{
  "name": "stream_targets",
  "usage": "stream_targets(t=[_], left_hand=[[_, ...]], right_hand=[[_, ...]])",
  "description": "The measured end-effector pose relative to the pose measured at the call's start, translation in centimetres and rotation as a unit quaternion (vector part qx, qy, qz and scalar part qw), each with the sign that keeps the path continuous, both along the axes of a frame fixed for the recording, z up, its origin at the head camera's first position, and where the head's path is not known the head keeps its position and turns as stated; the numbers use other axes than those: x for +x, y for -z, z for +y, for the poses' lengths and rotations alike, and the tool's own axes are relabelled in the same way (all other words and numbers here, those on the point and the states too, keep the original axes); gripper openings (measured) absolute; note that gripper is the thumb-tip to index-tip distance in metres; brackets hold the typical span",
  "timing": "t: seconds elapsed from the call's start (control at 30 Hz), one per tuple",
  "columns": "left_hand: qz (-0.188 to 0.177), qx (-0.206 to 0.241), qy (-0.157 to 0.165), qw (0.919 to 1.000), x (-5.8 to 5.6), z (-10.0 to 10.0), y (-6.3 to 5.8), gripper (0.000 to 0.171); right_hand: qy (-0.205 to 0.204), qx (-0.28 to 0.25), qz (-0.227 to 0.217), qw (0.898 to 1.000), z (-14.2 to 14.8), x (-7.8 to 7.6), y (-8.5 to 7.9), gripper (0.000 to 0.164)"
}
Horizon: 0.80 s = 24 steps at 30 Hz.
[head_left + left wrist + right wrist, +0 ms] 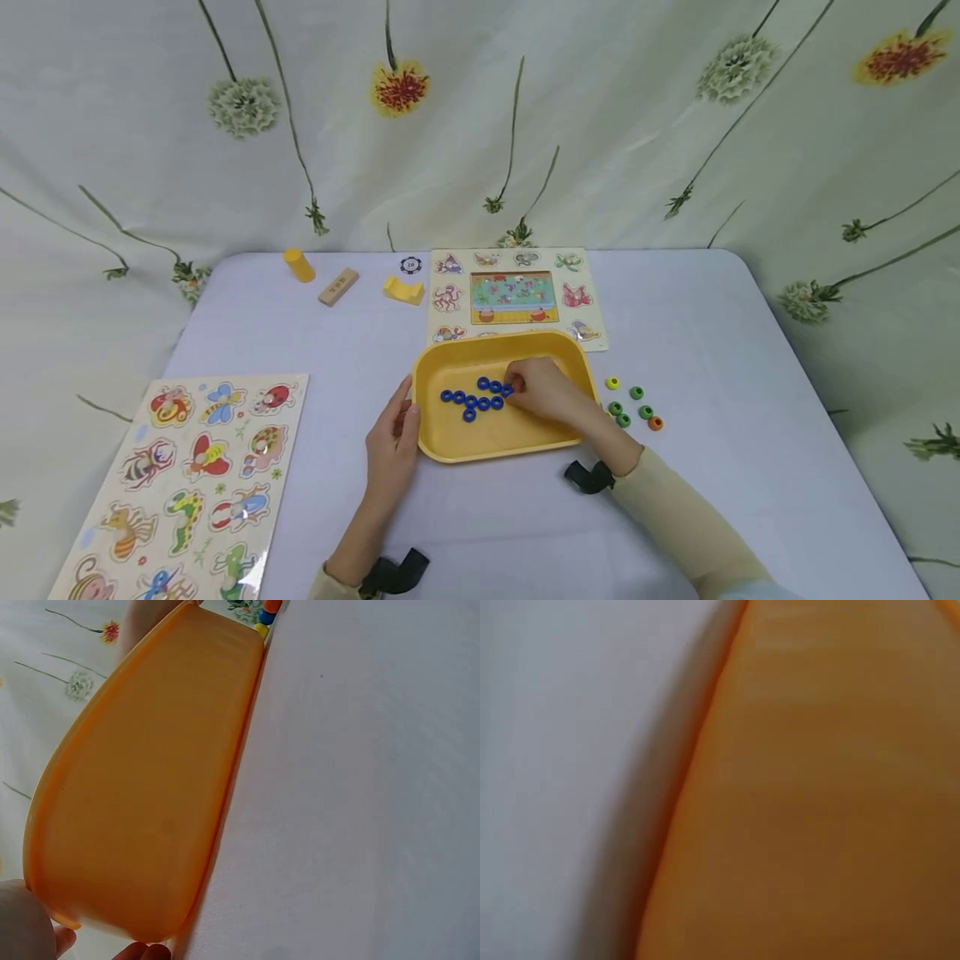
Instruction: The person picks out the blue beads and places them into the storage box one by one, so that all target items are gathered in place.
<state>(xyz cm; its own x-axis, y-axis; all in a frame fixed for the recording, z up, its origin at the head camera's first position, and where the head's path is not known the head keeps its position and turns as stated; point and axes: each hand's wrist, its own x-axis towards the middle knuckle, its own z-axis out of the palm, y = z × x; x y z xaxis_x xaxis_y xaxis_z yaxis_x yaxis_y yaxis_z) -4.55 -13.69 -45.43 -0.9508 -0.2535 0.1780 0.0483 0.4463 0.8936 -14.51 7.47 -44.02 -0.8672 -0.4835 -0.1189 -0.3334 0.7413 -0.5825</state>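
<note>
A yellow tray [450,450] sits mid-table, its outer wall [142,787] filling much of the left wrist view. My left hand [392,442] holds its left side, thumb by the rim and fingertips lower on the wall. Inside lie several blue ring beads [471,402], most of them touching in a branching pattern. Over the tray, my right hand [547,389] pinches a blue bead [507,390] at the right end of that group; its fingertips are partly hidden. Only the tray's side [817,787] and the white cloth show in the right wrist view, without the hand.
Right of the tray lie green beads [637,392], an orange bead [656,423] and a yellow bead [612,383]. A sea-animal puzzle board [592,292] touches its back. Behind are a yellow cylinder [299,265], wooden block [339,287], yellow arch [403,290] and round chip [411,265]. An insect puzzle [187,492] lies left.
</note>
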Motion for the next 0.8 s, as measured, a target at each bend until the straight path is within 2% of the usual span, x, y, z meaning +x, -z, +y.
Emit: stream_targets(t=[0.1,0.23,0.33,0.43,0.6,0.8], left_hand=[[0.001,0.002,0.001,1.0000,-0.4,-0.4,1.1,0.040],[-0.002,0.002,0.003,1.0000,-0.9,-0.9,3.0,0.040],[0.000,-0.003,0.007,1.0000,-0.9,-1.1,3.4,0.040],[0.004,-0.005,0.011,0.9999,-0.9,-1.1,3.4,0.040],[0.005,-0.009,0.007,0.9999,-0.9,-1.1,3.2,0.040],[0.006,-0.014,0.004,0.9999,-0.9,-1.0,3.2,0.040]], right_hand=[[-0.012,-0.007,0.000,1.000,-0.1,0.1,0.0,0.015],[0.001,-0.030,-0.003,1.000,0.5,0.3,-0.2,0.017],[0.027,-0.056,0.005,0.998,1.5,0.6,-0.6,0.018],[0.046,-0.092,0.039,0.994,2.9,1.2,-1.2,0.020],[0.059,-0.160,0.139,0.976,5.8,2.4,-1.8,0.023],[0.111,-0.211,0.200,0.950,10.3,4.4,-1.0,0.025]])
